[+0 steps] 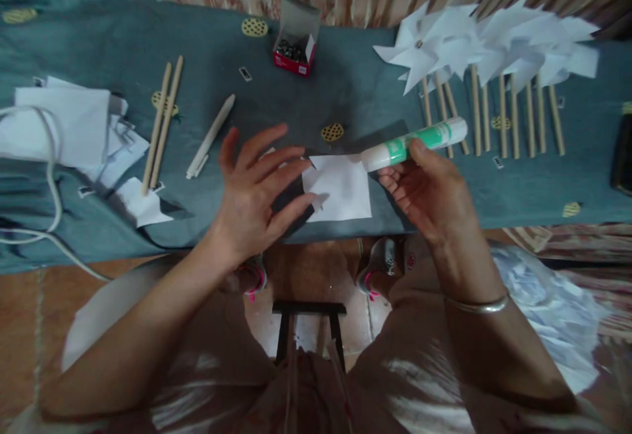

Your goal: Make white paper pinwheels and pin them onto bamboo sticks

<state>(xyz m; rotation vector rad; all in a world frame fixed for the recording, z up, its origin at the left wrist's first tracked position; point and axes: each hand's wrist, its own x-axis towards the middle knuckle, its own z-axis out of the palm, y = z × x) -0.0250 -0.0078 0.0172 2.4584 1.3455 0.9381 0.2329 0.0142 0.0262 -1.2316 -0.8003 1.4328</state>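
Note:
My right hand (427, 187) is closed around a green and white glue stick (419, 141), which it holds tilted with its left end over the top right corner of a white paper square (340, 187). Whether that end touches the paper I cannot tell. My left hand (264, 187) has its fingers spread at the left edge of the square, thumb over the paper, and nothing in its grasp. A white pen (212, 134) lies to the left of that hand.
Finished paper pinwheels (494, 45) on wooden sticks lie at the back right. An open red box (296, 52) of small dark metal pieces stands at the back. Loose sticks (160, 124), a paper stack (64, 124) and a white cable (52, 177) are at left.

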